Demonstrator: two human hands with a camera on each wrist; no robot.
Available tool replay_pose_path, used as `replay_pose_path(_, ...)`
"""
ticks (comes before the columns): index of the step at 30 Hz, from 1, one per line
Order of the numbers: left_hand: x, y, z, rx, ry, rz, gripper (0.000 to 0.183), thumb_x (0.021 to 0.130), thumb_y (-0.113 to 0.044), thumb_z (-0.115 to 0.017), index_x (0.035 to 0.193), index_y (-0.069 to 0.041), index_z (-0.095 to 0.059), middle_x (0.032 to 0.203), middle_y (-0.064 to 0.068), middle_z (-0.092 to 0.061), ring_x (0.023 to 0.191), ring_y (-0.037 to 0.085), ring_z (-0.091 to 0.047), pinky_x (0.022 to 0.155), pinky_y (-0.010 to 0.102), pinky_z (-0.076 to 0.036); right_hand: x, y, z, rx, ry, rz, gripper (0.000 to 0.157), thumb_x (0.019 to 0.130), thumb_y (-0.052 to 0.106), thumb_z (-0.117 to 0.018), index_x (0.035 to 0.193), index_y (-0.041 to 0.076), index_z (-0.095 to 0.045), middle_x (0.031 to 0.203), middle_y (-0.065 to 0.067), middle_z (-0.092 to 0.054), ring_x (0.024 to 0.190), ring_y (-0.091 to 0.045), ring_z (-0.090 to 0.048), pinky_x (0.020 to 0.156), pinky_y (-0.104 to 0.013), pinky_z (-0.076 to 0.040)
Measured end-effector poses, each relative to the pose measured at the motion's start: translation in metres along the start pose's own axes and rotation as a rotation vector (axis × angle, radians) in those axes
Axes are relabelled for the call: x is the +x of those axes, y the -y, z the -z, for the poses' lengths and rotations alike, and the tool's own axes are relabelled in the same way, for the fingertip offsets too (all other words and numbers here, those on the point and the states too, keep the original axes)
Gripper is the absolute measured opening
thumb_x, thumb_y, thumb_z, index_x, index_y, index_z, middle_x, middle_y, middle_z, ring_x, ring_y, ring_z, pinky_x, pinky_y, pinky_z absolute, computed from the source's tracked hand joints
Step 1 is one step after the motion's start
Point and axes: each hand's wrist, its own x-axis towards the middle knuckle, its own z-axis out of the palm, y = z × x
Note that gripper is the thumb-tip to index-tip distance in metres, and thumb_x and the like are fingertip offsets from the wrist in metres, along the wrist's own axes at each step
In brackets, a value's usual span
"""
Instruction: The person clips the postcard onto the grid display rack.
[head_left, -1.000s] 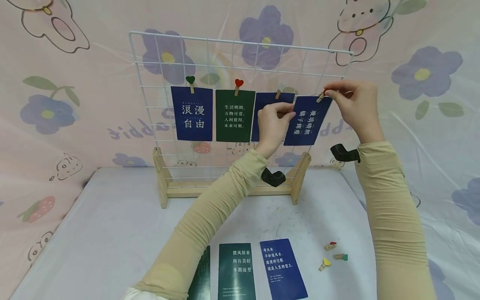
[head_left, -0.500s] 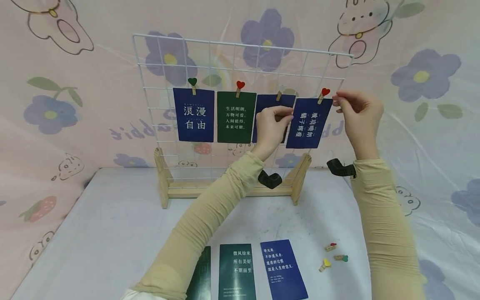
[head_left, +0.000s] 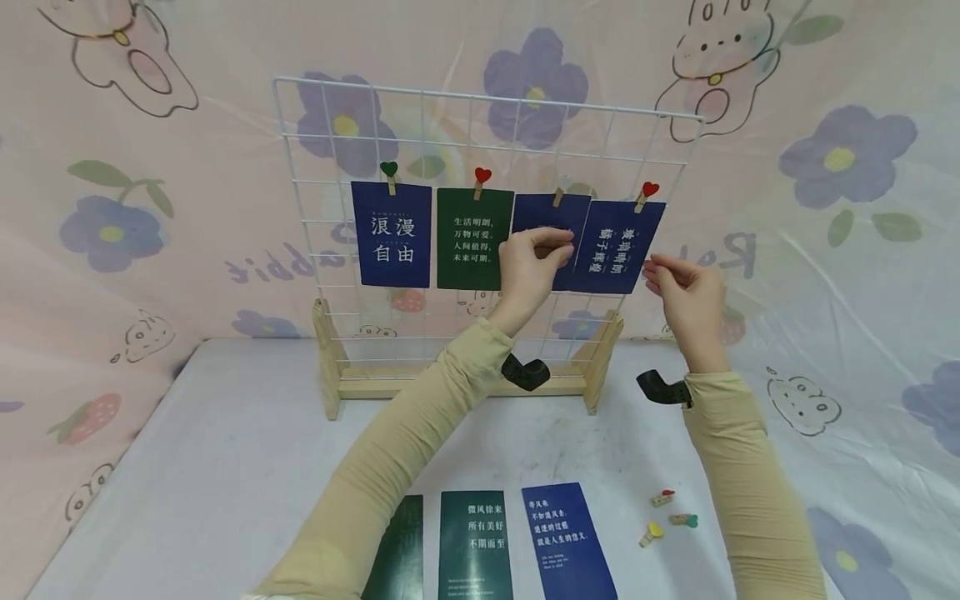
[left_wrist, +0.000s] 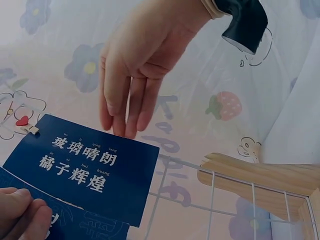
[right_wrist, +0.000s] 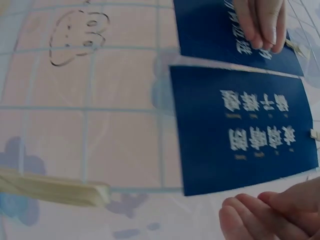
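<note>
A blue card (head_left: 621, 248) with white characters hangs from the white wire grid (head_left: 491, 101) by a wooden clothespin with a red heart (head_left: 649, 192). My right hand (head_left: 692, 304) is beside its lower right edge, fingers loosely bent and holding nothing. In the right wrist view, a small gap shows between those fingers (right_wrist: 245, 212) and the card. My left hand (head_left: 531, 271) is in front of the neighbouring blue card (head_left: 551, 213), thumb and fingers close together with nothing held, and hides part of it. Whether it touches that card, I cannot tell.
Further left hang a green card (head_left: 474, 242) and another blue card (head_left: 392, 237), each on a heart clothespin. A wooden base (head_left: 375, 388) supports the grid. Nearer on the table lie a green card (head_left: 475, 550), a blue card (head_left: 568, 542) and loose clothespins (head_left: 651, 533).
My right hand has let go of the red heart clothespin and moved down along the card's right side. The left hand has left the card's edge, shifting slightly left and down.
</note>
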Motion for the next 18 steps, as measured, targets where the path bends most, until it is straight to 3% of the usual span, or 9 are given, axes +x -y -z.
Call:
replay_pose_path(8,-0.011,0.006,0.014,-0.122,0.012,0.017,0.018,0.084,0.001,-0.07,0.102,0.004,-0.071,0.095,0.014,-0.07,0.081,0.02,-0.069,0.071,0.021,-0.056,-0.01,-0.01,-0.008,0.016,0.028,-0.02,0.029,0.097,0.0,-0.047,0.119,-0.012,-0.06,0.114,-0.03,-0.061,0.095,-0.016,-0.067,0.081,-0.023,-0.053)
replay_pose_path(13,-0.02,0.008,0.028,-0.227,0.048,0.099,0.023,0.084,0.003,-0.069,0.106,0.007,-0.069,0.099,0.019,-0.069,0.085,0.026,-0.068,0.074,0.026,-0.057,-0.014,-0.017,-0.007,0.046,0.052,-0.018,0.028,0.096,-0.002,-0.047,0.119,-0.014,-0.059,0.114,-0.034,-0.059,0.092,-0.011,-0.068,0.078,-0.021,-0.053)
replay_pose_path(18,-0.034,0.014,0.044,-0.35,0.07,0.175,0.024,0.085,0.007,-0.067,0.109,0.011,-0.066,0.098,0.018,-0.069,0.084,0.023,-0.069,0.076,0.031,-0.057,-0.02,-0.023,-0.003,0.07,0.093,-0.023,0.029,0.097,-0.001,-0.046,0.118,-0.017,-0.057,0.115,-0.037,-0.056,0.089,-0.006,-0.067,0.078,-0.022,-0.053)
